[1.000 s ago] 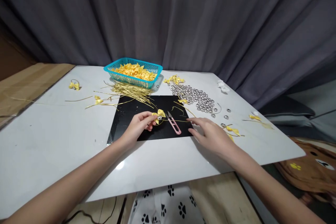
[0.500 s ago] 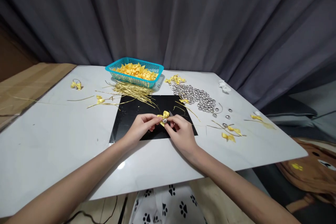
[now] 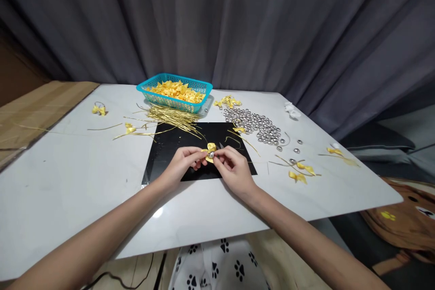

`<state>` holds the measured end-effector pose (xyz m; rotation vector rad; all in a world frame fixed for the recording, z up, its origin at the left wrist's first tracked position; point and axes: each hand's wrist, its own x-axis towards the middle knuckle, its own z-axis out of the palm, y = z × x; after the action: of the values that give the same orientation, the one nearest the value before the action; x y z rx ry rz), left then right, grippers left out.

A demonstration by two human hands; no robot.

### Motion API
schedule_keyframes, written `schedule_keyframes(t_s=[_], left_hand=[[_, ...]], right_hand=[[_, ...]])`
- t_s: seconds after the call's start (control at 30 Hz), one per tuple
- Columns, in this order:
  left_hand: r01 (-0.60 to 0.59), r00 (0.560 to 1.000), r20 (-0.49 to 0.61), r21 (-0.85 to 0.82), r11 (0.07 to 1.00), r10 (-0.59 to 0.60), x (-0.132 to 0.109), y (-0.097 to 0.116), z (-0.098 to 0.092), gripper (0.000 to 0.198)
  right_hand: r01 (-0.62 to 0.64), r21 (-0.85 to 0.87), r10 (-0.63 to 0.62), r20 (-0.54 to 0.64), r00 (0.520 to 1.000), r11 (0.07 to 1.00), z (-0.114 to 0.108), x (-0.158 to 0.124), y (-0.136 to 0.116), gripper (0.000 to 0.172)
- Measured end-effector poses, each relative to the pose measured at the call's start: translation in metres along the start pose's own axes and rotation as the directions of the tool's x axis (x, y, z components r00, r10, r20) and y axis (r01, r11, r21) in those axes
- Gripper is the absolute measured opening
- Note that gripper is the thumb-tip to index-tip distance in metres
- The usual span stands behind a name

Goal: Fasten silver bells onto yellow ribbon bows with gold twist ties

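My left hand (image 3: 181,164) and my right hand (image 3: 232,168) meet over a black mat (image 3: 170,145) on the white table (image 3: 68,176). Both pinch a small yellow ribbon bow (image 3: 210,148) with a silver bell (image 3: 210,155) at its middle, held just above the mat. My fingers are curled tight round it. The pink thread snips lie under my right hand and are almost hidden.
A teal basket (image 3: 174,91) of yellow bows stands at the back. Gold wire ties (image 3: 171,118) lie in front of it, silver bells (image 3: 253,124) in a heap to the right. Loose bows (image 3: 301,172) are scattered right and far left (image 3: 98,109). A grey curtain hangs behind.
My right hand came in from the right side of the mat and joined my left hand on the bow. It now covers the pink snips.
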<state>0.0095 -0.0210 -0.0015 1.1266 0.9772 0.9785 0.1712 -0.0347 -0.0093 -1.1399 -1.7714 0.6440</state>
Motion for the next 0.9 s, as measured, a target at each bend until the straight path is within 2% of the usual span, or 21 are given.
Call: schedule_keyframes(t_s=[0.27,0.63,0.9], left_hand=[[-0.03,0.999,0.012,-0.003,1.0,0.03,-0.0001,-0.0021,-0.0005,0.026],[-0.049,0.998,0.034,0.05,0.998,0.047,0.0003,-0.0023,-0.0001,0.017],[-0.061,0.998,0.008,0.066,0.996,0.061,-0.0005,-0.0033,0.0013,0.02]], right_hand=[[0.049,-0.051,-0.045,0.085,0.995,0.998,-0.0063,0.001,-0.0025,0.013],[-0.015,-0.007,0.015,0.099,0.995,1.0,-0.0052,0.0015,0.0004,0.013],[-0.024,-0.037,0.028,0.111,0.993,0.999,-0.0055,0.0012,0.002,0.013]])
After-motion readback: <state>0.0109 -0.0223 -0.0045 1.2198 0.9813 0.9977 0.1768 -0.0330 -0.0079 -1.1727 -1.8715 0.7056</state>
